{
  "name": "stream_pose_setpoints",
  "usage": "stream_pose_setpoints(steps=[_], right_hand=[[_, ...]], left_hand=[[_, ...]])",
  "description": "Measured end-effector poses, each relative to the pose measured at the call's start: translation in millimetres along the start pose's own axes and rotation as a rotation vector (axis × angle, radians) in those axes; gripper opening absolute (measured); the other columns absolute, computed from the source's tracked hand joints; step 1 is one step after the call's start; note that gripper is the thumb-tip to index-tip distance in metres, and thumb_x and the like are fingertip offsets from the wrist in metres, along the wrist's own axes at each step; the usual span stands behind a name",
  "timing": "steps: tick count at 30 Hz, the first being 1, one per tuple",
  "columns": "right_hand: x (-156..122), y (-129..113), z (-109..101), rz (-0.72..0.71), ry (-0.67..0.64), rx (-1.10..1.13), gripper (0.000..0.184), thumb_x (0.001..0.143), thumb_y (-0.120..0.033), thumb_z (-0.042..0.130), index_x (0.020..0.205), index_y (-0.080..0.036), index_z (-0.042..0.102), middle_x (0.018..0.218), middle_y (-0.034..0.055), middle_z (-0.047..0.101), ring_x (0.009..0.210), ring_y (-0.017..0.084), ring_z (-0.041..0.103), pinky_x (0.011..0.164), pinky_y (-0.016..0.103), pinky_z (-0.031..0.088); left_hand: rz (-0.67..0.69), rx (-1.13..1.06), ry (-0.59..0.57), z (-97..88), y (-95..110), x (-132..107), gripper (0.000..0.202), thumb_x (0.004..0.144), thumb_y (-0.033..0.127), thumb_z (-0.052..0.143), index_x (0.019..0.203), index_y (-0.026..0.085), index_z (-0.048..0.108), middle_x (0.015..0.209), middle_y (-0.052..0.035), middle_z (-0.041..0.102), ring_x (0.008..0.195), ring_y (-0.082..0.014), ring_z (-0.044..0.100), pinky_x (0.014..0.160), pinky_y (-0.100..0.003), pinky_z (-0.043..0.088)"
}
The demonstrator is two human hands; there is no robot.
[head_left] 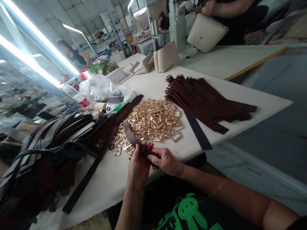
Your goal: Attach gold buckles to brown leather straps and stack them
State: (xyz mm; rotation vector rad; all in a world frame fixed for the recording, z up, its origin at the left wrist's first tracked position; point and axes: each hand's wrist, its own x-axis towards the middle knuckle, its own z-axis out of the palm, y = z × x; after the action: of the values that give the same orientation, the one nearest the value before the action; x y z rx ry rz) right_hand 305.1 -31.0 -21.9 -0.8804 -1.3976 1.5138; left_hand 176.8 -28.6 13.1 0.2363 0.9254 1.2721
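Note:
Close to the table's front edge, my left hand (139,164) is closed around a dark brown leather strap (131,136), whose free end curves up past the thumb. My right hand (166,161) meets it from the right, its fingers closed on the same strap. What lies between the fingertips is partly hidden. Just beyond both hands spreads a heap of gold metal buckles (153,118). To the right lies a stack of brown straps (203,99) with rings or buckles at their far ends. Long loose straps (103,150) stretch across the left side of the heap.
A large bundle of dark strips (52,147) covers the table's left side. Behind it sit plastic bags (100,86) and a bottle (74,94). Cream bags (166,57) stand at the back. A co-worker's hand (208,8) holds another cream bag (206,33) by a sewing machine.

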Motion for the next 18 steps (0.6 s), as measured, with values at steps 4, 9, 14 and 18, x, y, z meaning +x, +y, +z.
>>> stream_pose_setpoints(steps=[4,9,14,18], right_hand=[[1.5,1.8,-0.2,-0.038,0.019,-0.031,0.023,0.090,-0.031,0.054,0.071,-0.018,0.053,0.053,-0.0042,0.050,0.045,0.009,0.044,0.043,0.020,0.034],[-0.4,3.0,-0.7,-0.077,0.044,-0.168,0.022,0.090,-0.029,0.053,0.072,-0.017,0.056,0.058,-0.0033,0.051,0.051,0.010,0.045,0.047,0.020,0.035],[-7.2,-7.0,-4.8,-0.123,-0.021,-0.138,0.017,0.092,-0.026,0.049,0.088,-0.016,0.062,0.067,-0.0022,0.056,0.057,0.012,0.050,0.053,0.022,0.039],[-6.4,-13.3,-7.0,-0.169,0.183,0.004,0.023,0.097,-0.034,0.043,0.089,-0.020,0.059,0.074,0.0000,0.059,0.066,0.015,0.055,0.063,0.027,0.047]], left_hand=[[0.118,0.046,-0.034,2.1,-14.5,-2.1,0.023,0.080,0.035,0.074,0.088,0.014,0.075,0.092,-0.0082,0.077,0.093,-0.0204,0.071,0.094,-0.033,0.050],[0.207,0.180,0.004,-5.8,-37.7,-11.5,0.033,0.078,0.043,0.074,0.094,0.015,0.077,0.103,-0.0096,0.076,0.095,-0.0209,0.070,0.089,-0.029,0.051],[0.323,0.262,0.050,-2.7,-45.6,-19.0,0.040,0.082,0.049,0.067,0.102,0.015,0.076,0.111,-0.0115,0.074,0.108,-0.0244,0.066,0.096,-0.032,0.048],[0.390,0.277,0.036,2.0,-54.1,-16.6,0.039,0.084,0.050,0.065,0.104,0.018,0.075,0.116,-0.0110,0.073,0.116,-0.0259,0.064,0.102,-0.035,0.046]])
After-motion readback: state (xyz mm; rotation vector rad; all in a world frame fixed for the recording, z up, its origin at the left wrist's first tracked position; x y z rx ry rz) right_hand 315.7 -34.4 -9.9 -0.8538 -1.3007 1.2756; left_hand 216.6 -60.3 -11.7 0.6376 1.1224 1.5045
